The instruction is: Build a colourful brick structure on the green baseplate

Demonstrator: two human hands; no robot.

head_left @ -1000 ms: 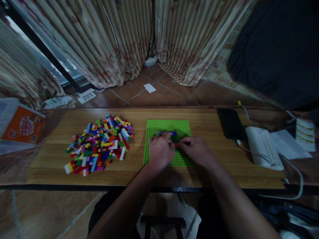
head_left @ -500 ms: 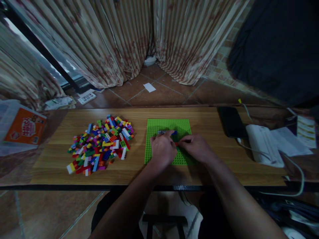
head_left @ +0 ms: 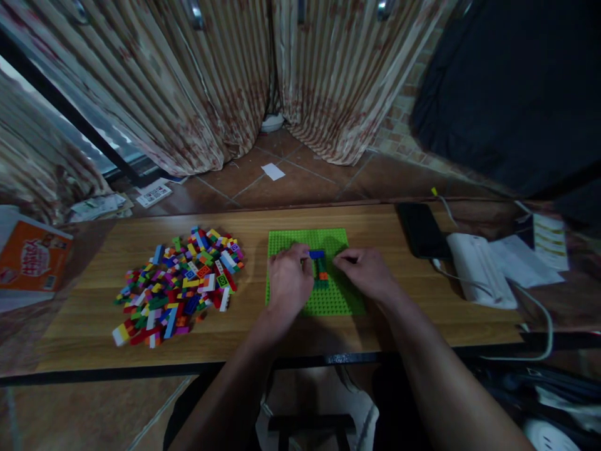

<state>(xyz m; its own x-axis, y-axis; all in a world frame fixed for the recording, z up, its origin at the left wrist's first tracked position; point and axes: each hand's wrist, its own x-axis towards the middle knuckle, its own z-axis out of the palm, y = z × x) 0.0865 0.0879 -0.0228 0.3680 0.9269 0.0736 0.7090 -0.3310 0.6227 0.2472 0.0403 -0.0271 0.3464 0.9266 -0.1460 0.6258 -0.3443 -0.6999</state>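
A green studded baseplate [head_left: 335,304] lies on the table in front of me. On it stands a small cluster of toy bricks: a blue brick [head_left: 317,254] at the far side, an orange brick [head_left: 323,275] nearer, and dark green pieces [head_left: 321,284] by it. My left hand [head_left: 291,275] rests over the plate's left part, fingers curled in beside the cluster; they hide whatever they grip. Just right of the bricks, apart from them, is my right hand [head_left: 366,270], thumb and forefinger closed together with no brick showing between them.
A heap of loose coloured bricks [head_left: 181,285] covers the left of the wooden table [head_left: 253,338]. To the right lie a black phone [head_left: 422,230], a white device [head_left: 479,269] with cables and some papers [head_left: 523,263]. An orange-labelled box [head_left: 35,257] stands far left.
My right hand has drawn off the bricks to the right, and my left has slid slightly left. The blue and orange bricks now show between them. The whole view has shifted a little.
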